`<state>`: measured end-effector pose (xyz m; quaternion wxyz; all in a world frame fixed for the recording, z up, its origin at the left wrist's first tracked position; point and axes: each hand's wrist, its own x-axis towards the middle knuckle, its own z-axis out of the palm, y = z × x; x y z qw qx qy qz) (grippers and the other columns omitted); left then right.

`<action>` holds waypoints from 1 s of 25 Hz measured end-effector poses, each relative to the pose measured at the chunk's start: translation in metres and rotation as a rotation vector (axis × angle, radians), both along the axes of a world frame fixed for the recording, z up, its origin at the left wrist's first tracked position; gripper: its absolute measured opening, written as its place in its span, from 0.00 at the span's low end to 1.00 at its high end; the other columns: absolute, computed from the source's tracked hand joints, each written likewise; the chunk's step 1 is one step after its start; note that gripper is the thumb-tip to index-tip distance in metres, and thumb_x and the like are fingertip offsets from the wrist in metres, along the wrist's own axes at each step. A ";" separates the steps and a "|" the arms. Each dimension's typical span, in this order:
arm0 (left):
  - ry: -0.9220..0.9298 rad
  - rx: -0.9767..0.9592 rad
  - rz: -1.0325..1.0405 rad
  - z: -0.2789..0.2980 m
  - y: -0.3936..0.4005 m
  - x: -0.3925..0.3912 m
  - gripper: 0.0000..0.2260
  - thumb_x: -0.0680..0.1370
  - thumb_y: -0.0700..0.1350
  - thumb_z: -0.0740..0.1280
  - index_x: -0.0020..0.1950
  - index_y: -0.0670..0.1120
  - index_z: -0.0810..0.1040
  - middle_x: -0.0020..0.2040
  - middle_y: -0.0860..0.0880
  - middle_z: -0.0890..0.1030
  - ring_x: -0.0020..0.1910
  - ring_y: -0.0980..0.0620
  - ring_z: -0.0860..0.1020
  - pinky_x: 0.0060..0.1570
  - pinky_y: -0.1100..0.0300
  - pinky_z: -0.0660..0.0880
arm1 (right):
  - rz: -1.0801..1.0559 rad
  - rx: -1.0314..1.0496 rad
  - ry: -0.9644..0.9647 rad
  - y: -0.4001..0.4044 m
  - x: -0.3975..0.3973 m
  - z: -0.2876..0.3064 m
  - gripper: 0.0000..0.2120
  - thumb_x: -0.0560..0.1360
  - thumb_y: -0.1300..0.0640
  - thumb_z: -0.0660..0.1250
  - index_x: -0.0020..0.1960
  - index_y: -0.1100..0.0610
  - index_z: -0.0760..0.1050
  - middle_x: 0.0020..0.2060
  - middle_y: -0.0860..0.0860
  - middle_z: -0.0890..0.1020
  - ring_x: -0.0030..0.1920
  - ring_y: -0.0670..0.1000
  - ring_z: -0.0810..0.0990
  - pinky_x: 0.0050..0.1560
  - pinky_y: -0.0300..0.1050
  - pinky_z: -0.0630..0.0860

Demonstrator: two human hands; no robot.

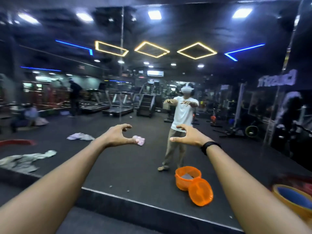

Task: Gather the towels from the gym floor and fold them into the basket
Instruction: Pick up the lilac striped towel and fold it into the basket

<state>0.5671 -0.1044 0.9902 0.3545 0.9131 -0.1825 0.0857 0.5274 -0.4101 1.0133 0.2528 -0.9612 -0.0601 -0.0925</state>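
Orange basket [200,195] lying tipped lower right against mirror, contents unclear; dark gym floor [135,217]; left hand [118,137] and right hand [189,137] hovering half-open, gripping nothing.

An orange mesh basket [200,195] is glowing near right on the dark grey floor [135,174]; grey towels [25,160] are lying left, a pink towel [139,140] farther off.

Dim hall; we note white ceiling panels [154,14] and yellow diamond strips [196,50] as the main light, blue strips at either side. Panels bloom with glare. Dark floor [135,166] shows faint sheen, soft shadows only. Straight edges bow toward the frame borders, wide-angle distortion. Far machines smeared and soft; corners blurred. Our forearms, nearest the lens, are evenly lit, slightly soft.
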 end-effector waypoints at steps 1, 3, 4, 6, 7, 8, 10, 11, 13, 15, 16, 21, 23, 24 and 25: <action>-0.003 0.002 0.057 -0.001 0.029 -0.004 0.38 0.62 0.64 0.76 0.69 0.53 0.71 0.66 0.48 0.75 0.64 0.52 0.74 0.61 0.60 0.69 | 0.053 -0.006 0.001 0.029 0.011 0.000 0.39 0.69 0.40 0.72 0.73 0.54 0.64 0.72 0.52 0.68 0.71 0.51 0.67 0.70 0.46 0.64; 0.004 0.007 0.161 -0.003 0.090 -0.014 0.39 0.61 0.66 0.75 0.69 0.54 0.71 0.65 0.50 0.76 0.63 0.52 0.74 0.63 0.57 0.70 | 0.152 -0.005 0.011 0.092 0.030 -0.002 0.39 0.67 0.37 0.72 0.72 0.52 0.65 0.71 0.52 0.69 0.70 0.51 0.68 0.69 0.48 0.66; 0.009 0.010 0.203 -0.003 0.117 -0.022 0.40 0.60 0.66 0.75 0.69 0.54 0.71 0.64 0.50 0.76 0.63 0.52 0.74 0.63 0.57 0.70 | 0.197 0.000 0.016 0.121 0.037 -0.004 0.39 0.67 0.37 0.72 0.72 0.51 0.65 0.71 0.51 0.69 0.70 0.50 0.68 0.69 0.48 0.66; 0.001 0.015 0.285 -0.006 0.175 -0.037 0.37 0.63 0.63 0.75 0.69 0.52 0.71 0.64 0.50 0.77 0.64 0.52 0.74 0.62 0.59 0.69 | 0.304 0.011 0.041 0.187 0.048 -0.007 0.39 0.68 0.37 0.72 0.72 0.51 0.64 0.70 0.51 0.70 0.70 0.51 0.68 0.69 0.49 0.65; -0.006 0.021 0.328 -0.007 0.207 -0.045 0.37 0.64 0.62 0.76 0.69 0.50 0.71 0.65 0.50 0.76 0.65 0.52 0.73 0.62 0.60 0.68 | 0.355 0.012 0.045 0.223 0.053 -0.009 0.38 0.68 0.38 0.72 0.72 0.51 0.64 0.70 0.52 0.70 0.70 0.51 0.68 0.69 0.48 0.65; 0.001 0.021 0.378 -0.009 0.240 -0.054 0.38 0.64 0.62 0.76 0.70 0.50 0.70 0.66 0.49 0.76 0.65 0.52 0.73 0.63 0.59 0.68 | 0.404 0.009 0.041 0.259 0.057 -0.011 0.38 0.68 0.39 0.72 0.73 0.51 0.64 0.70 0.52 0.69 0.70 0.51 0.68 0.69 0.48 0.65; 0.004 0.022 0.469 -0.013 0.308 -0.075 0.42 0.61 0.66 0.76 0.70 0.51 0.70 0.66 0.50 0.76 0.65 0.53 0.73 0.65 0.58 0.69 | 0.505 0.009 0.033 0.337 0.061 -0.012 0.38 0.69 0.40 0.73 0.73 0.52 0.64 0.71 0.51 0.68 0.70 0.51 0.67 0.68 0.45 0.65; 0.003 0.023 0.507 -0.015 0.344 -0.084 0.41 0.60 0.66 0.76 0.69 0.51 0.71 0.65 0.51 0.76 0.64 0.53 0.73 0.65 0.59 0.69 | 0.550 0.008 0.036 0.378 0.064 -0.014 0.38 0.69 0.40 0.73 0.73 0.53 0.64 0.71 0.51 0.68 0.70 0.50 0.68 0.66 0.44 0.65; 0.005 0.028 0.565 -0.016 0.404 -0.105 0.32 0.65 0.61 0.76 0.66 0.54 0.73 0.60 0.55 0.76 0.64 0.53 0.73 0.62 0.62 0.67 | 0.628 0.020 0.054 0.451 0.066 -0.016 0.38 0.69 0.40 0.73 0.73 0.53 0.64 0.71 0.51 0.68 0.69 0.50 0.69 0.65 0.43 0.66; 0.003 0.038 0.654 -0.018 0.471 -0.132 0.33 0.66 0.61 0.76 0.67 0.53 0.72 0.63 0.52 0.76 0.65 0.52 0.73 0.63 0.61 0.67 | 0.720 0.025 0.060 0.535 0.060 -0.020 0.40 0.68 0.38 0.73 0.73 0.52 0.63 0.72 0.51 0.68 0.70 0.51 0.69 0.68 0.48 0.67; 0.012 0.046 0.710 -0.018 0.504 -0.146 0.37 0.64 0.63 0.75 0.69 0.51 0.71 0.66 0.51 0.75 0.66 0.52 0.72 0.65 0.60 0.67 | 0.768 0.021 0.058 0.575 0.053 -0.022 0.40 0.68 0.38 0.73 0.73 0.52 0.63 0.72 0.51 0.68 0.70 0.51 0.68 0.69 0.49 0.66; 0.051 0.031 0.920 -0.021 0.634 -0.215 0.42 0.60 0.66 0.75 0.70 0.51 0.70 0.67 0.49 0.75 0.65 0.52 0.73 0.66 0.57 0.69 | 0.980 0.041 0.076 0.738 0.020 -0.030 0.38 0.69 0.40 0.72 0.73 0.53 0.64 0.72 0.51 0.68 0.70 0.52 0.68 0.69 0.47 0.64; 0.056 0.024 0.988 -0.024 0.672 -0.239 0.41 0.62 0.65 0.76 0.70 0.51 0.70 0.68 0.48 0.74 0.66 0.52 0.72 0.62 0.57 0.71 | 1.042 0.050 0.089 0.788 0.012 -0.035 0.39 0.68 0.40 0.73 0.73 0.53 0.64 0.72 0.51 0.68 0.70 0.51 0.68 0.70 0.47 0.65; 0.057 0.017 1.022 -0.027 0.691 -0.249 0.39 0.64 0.62 0.76 0.71 0.50 0.69 0.67 0.48 0.74 0.66 0.51 0.72 0.60 0.59 0.71 | 1.074 0.044 0.093 0.814 0.009 -0.039 0.39 0.69 0.40 0.73 0.73 0.54 0.64 0.72 0.52 0.68 0.70 0.51 0.68 0.69 0.47 0.66; 0.066 0.013 1.060 -0.032 0.708 -0.258 0.38 0.65 0.61 0.76 0.71 0.50 0.69 0.67 0.47 0.74 0.66 0.51 0.72 0.61 0.59 0.70 | 1.104 0.037 0.098 0.838 0.005 -0.042 0.38 0.69 0.41 0.73 0.73 0.54 0.64 0.72 0.51 0.68 0.70 0.52 0.68 0.69 0.47 0.66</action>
